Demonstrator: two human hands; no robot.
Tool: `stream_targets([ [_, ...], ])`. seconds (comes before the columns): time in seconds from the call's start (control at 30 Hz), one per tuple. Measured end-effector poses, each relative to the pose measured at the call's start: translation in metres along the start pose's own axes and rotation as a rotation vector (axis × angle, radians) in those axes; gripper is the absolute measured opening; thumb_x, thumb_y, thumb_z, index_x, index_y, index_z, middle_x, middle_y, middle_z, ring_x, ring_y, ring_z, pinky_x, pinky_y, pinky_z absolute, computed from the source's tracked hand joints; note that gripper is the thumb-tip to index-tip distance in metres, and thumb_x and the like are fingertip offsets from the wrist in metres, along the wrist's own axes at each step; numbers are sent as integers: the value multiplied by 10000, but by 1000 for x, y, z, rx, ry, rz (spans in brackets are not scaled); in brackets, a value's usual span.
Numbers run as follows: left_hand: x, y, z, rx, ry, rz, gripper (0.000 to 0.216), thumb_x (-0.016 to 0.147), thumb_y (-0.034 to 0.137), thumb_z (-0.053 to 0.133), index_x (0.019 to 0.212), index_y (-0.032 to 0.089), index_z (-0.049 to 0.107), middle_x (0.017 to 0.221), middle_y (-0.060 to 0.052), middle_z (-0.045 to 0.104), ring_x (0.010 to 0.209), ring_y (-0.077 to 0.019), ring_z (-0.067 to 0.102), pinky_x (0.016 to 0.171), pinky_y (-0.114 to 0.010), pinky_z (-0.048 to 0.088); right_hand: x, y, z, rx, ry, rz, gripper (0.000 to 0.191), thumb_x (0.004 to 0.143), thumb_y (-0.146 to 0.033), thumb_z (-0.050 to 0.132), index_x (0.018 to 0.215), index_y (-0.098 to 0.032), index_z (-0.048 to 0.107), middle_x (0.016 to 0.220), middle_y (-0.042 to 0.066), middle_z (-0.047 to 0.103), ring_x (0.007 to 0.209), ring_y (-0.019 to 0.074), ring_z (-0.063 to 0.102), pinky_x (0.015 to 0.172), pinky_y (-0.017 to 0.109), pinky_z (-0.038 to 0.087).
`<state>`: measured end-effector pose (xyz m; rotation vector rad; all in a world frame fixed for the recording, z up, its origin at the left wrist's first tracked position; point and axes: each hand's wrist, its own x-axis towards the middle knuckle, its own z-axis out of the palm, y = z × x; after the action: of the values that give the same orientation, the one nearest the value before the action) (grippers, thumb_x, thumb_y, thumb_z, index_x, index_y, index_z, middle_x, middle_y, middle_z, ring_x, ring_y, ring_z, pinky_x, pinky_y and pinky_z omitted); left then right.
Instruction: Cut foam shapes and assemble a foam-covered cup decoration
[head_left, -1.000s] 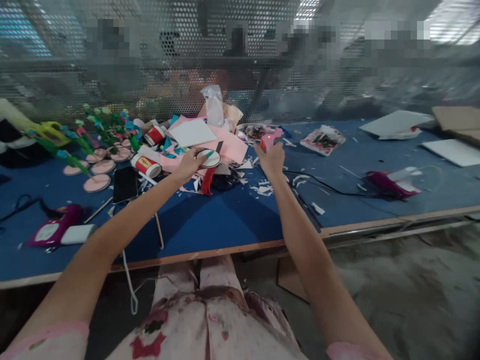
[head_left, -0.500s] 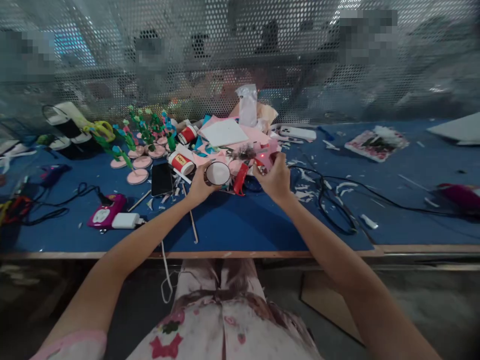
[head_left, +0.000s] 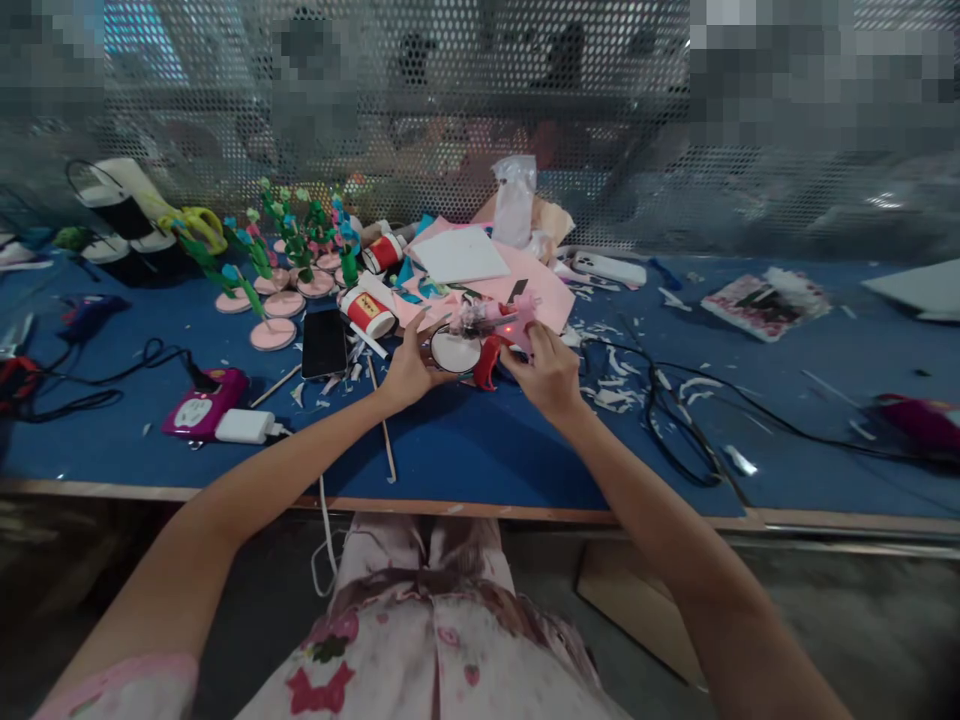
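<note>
— Closed on two things: the person's left hand (head_left: 409,368) is curled around a round white disc (head_left: 455,352) with a dark rim, fingers at its left edge.

— And the other hand?

— Their right hand (head_left: 551,375) is wrapped around a small pink glue gun (head_left: 504,318) with a red light glowing on its body. The gun's front end points left, over the top of the disc. From where I stand I cannot tell whether it touches the disc.

— Where is the disc, exactly?

— Just above a blue worktable (head_left: 465,455), at the near edge of a heap of pink paper sheets (head_left: 544,285). A red scrap (head_left: 486,362) sits between the two hands, right beside the disc.

— What lies around them?

— Left of the left hand, a black phone (head_left: 324,343) lies flat, and a red-and-white paper cup (head_left: 367,312) lies on its side just behind it. Further left, pink round bases (head_left: 274,333) carry green stems standing upright. Near the table's front edge sits a pink device (head_left: 196,412) with a white plug (head_left: 241,426) against it. A thin wooden stick (head_left: 382,430) lies under the left wrist. Right of the right hand, a black cable (head_left: 675,425) loops among white paper scraps (head_left: 611,395). Behind the table stands a perforated metal screen (head_left: 450,110).
</note>
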<state>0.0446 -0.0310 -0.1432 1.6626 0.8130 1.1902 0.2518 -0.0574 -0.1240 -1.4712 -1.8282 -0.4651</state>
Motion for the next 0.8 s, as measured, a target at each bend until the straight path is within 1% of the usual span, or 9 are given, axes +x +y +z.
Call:
stream_targets([
  [0.17,-1,2,0,-25,-11,-12,1091,532,269,831,1405,251,176,1422,-202,406,1153,-308,564,838,-413,555,0,1,1,-11,-16,-6,294,847,-317,487,1055,-146,604,1018,169,672,981,271,638,855,409,524],
  [0.33,-1,1,0,-8,-4,-15,1091,530,273,837,1402,242,182,1426,-213,396,1129,-309,582,833,-413,559,-1,1,1,-1,-9,-44,315,855,-305,479,1062,-104,604,1036,201,670,993,282,640,861,419,524],
  [0.5,0,1,0,6,0,-3,1085,529,260,840,1402,248,196,1413,-203,420,1144,-307,573,861,-418,551,-2,3,3,-6,1,-54,299,850,-282,489,1085,-139,605,1047,167,678,1012,268,638,880,412,520],
  [0.67,0,0,-1,11,-8,2,1076,534,281,839,1402,254,205,1414,-202,419,1130,-308,582,836,-416,561,-3,3,4,15,-19,-45,318,857,-279,480,1110,-127,598,1070,181,665,1034,279,625,899,436,509],
  [0.8,0,-2,-1,2,-7,15,1066,532,295,838,1399,260,217,1406,-197,430,1156,-312,564,846,-423,558,-3,2,3,10,-39,-50,311,856,-267,479,1114,-142,598,1066,170,668,1029,273,626,886,425,513],
])
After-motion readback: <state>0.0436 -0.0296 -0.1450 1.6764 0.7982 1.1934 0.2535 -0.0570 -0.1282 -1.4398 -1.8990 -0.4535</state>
